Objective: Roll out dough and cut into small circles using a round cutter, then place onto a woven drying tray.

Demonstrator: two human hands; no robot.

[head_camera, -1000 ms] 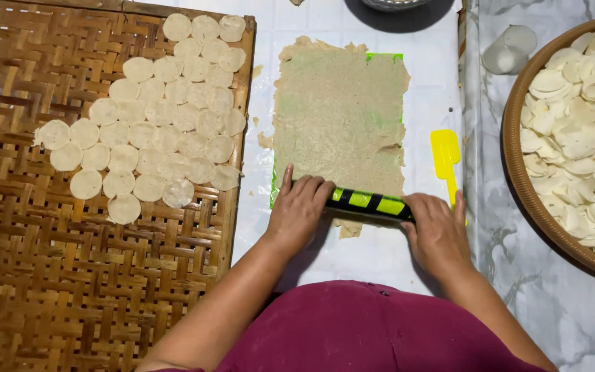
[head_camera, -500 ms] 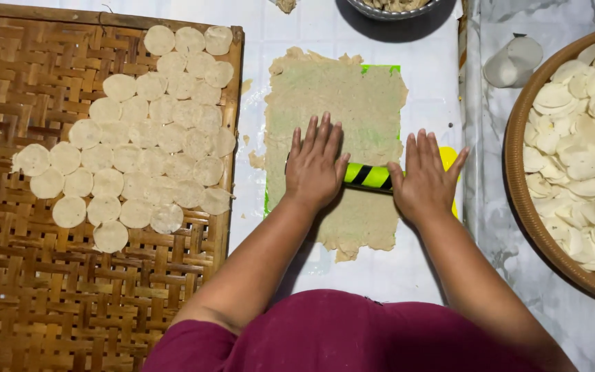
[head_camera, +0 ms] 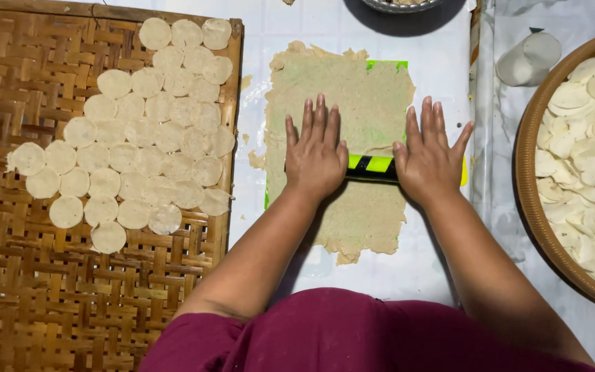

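Pressing a yellow-and-black rolling pin (head_camera: 371, 165) across the middle of the thin dough sheet (head_camera: 342, 89) on the white surface (head_camera: 435, 76), left hand (head_camera: 315, 155) and right hand (head_camera: 430, 160) both lying flat, fingers spread, grip released, between the woven tray (head_camera: 29, 289) of dough rounds (head_camera: 132, 138) and the round basket (head_camera: 528, 200)

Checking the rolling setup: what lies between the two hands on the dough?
In the head view, the yellow-and-black rolling pin spans the gap between the left hand and right hand, lying on the dough sheet.

Both hands (head_camera: 316, 157) (head_camera: 427, 160) pushed the rolling pin (head_camera: 372, 165) from the dough's (head_camera: 342, 103) near edge to mid-sheet
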